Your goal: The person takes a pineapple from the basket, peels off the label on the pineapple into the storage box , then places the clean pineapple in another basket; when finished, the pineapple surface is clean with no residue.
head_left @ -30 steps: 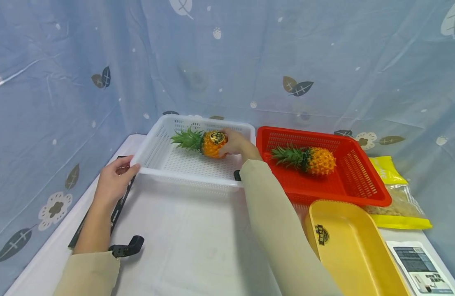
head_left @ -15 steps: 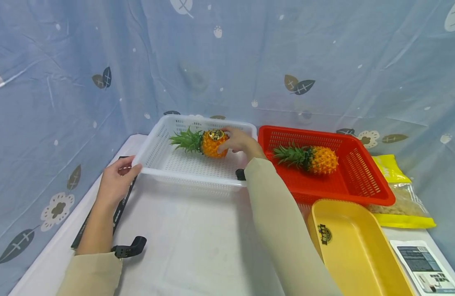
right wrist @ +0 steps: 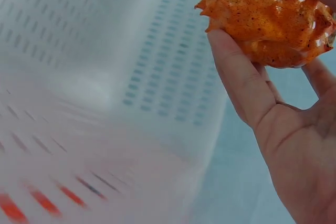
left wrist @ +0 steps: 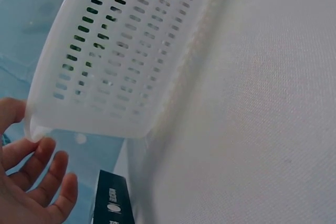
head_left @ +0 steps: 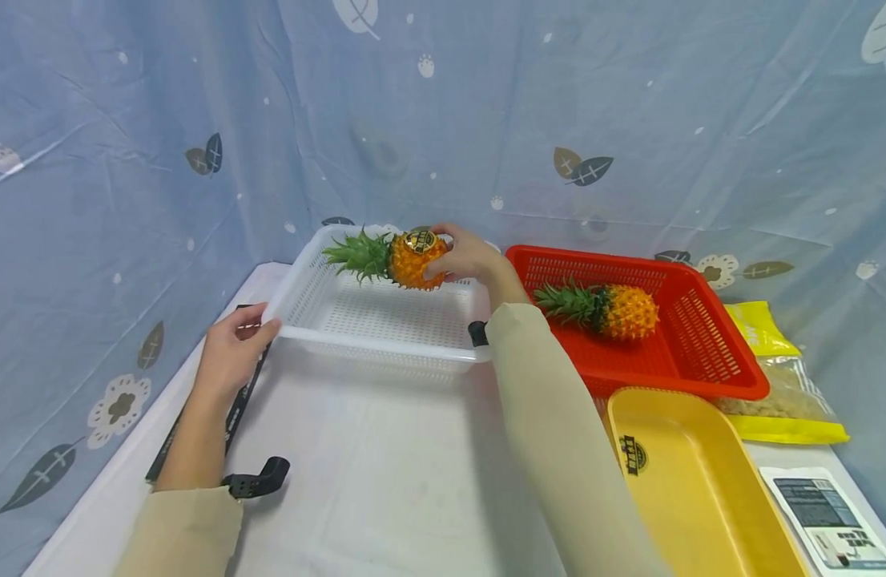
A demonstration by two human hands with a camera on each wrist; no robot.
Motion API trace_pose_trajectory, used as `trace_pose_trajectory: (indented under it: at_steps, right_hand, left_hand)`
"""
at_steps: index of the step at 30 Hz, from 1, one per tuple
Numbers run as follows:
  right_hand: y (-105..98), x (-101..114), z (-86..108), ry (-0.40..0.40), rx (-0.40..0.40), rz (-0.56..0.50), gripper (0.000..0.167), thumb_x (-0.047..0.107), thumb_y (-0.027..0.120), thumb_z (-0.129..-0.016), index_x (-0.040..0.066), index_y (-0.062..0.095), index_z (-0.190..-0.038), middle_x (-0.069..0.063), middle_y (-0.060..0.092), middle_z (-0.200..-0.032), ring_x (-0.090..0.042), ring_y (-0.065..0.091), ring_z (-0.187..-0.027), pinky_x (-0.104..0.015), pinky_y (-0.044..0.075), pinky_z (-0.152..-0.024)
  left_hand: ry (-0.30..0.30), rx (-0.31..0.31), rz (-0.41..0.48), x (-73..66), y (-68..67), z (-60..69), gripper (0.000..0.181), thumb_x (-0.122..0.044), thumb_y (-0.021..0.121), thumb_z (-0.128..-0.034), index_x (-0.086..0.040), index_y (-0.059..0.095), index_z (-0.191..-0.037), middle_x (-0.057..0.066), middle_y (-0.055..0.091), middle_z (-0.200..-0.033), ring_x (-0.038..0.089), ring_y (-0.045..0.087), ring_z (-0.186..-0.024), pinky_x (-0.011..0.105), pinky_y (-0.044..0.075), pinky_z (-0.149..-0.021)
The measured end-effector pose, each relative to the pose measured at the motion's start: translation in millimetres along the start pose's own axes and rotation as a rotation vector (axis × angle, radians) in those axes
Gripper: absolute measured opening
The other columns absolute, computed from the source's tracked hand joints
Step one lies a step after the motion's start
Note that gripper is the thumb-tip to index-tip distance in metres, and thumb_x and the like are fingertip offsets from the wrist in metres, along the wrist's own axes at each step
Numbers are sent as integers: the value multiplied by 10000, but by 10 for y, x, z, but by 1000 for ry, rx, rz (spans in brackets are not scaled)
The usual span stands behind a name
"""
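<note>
My right hand (head_left: 472, 260) grips the rounded orange end of a pineapple (head_left: 416, 264), its green leaves pointing left, raised above the floor of the white basket (head_left: 385, 347). The right wrist view shows the fingers and thumb of that hand (right wrist: 294, 114) around the orange fruit (right wrist: 262, 17). At the basket's near left corner, my left hand (head_left: 230, 349) pinches the rim between thumb and fingers. In the left wrist view the same hand (left wrist: 34, 171) holds the corner of the basket (left wrist: 89, 119), its other fingers loosely bent.
Right of the white basket is a red basket (head_left: 630, 377) with another pineapple (head_left: 630, 312) lying in it. A yellow tub (head_left: 688, 473), a yellow bag (head_left: 782, 401) and a white package (head_left: 825, 513) are at the right. A long black box (head_left: 237, 413) lies under my left arm.
The pineapple has risen from the white basket's floor in my right hand, which has moved up and slightly away. My left hand stays on the basket's corner.
</note>
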State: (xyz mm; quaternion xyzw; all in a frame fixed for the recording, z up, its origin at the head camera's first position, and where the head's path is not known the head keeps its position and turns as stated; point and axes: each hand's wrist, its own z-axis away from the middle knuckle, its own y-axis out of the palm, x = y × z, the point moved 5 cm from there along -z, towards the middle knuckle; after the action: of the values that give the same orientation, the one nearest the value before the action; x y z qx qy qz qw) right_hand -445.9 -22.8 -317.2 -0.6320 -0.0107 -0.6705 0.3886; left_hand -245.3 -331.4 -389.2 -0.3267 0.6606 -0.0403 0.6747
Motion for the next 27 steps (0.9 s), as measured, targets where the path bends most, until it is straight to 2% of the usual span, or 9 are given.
trace_pose_trajectory:
  at_steps: [5,7,11,14,22,27]
  right_hand:
    - [-51,116,101,-29,-14,13,876,80,796,-851,212,344,-1589,-164,484,-1432,-300,605,-1157,-468,544,-1040]
    - [-44,161,137,-48,-10,47,864,83,799,-841,208,364,-1576,-159,526,-1385,-291,606,-1102,-459,557,-1008]
    - [-36,257,229,-86,-13,84,824,68,802,-821,202,408,-1532,-142,590,-1268,-280,604,-1018,-436,567,-920]
    - [-66,318,334,-93,-24,86,812,63,806,-818,202,418,-1518,-131,595,-1240,-283,611,-1006,-405,567,-882]
    - [-135,466,670,-55,-44,69,809,85,805,-838,207,403,-1530,-119,572,-1287,-285,617,-1106,-397,585,-940]
    - [-177,476,868,-45,-79,59,796,101,816,-837,201,416,-1518,-113,593,-1245,-280,638,-1081,-382,598,-914]
  left_hand:
    - [-4,7,-16,2,4,-2,607,-385,586,-1047,-40,469,-1532,246,532,-1442,364,548,-1276,378,572,-929]
    - [-12,5,-24,8,-5,1,605,-383,584,-1048,-42,469,-1534,245,532,-1443,364,547,-1276,345,566,-903]
    - [-15,0,-22,-2,-23,-8,603,-390,583,-1045,-53,475,-1534,237,538,-1439,329,547,-1249,175,514,-801]
    - [-12,0,-20,-20,-3,-15,605,-399,584,-1042,-59,481,-1532,227,545,-1431,289,546,-1226,94,471,-735]
    - [-27,-1,-29,-58,-23,6,605,-406,567,-1047,-63,473,-1537,194,523,-1454,159,530,-1122,79,455,-709]
    - [-54,36,-49,-48,-19,12,651,-465,554,-1041,-83,448,-1558,200,503,-1482,192,528,-1150,122,459,-750]
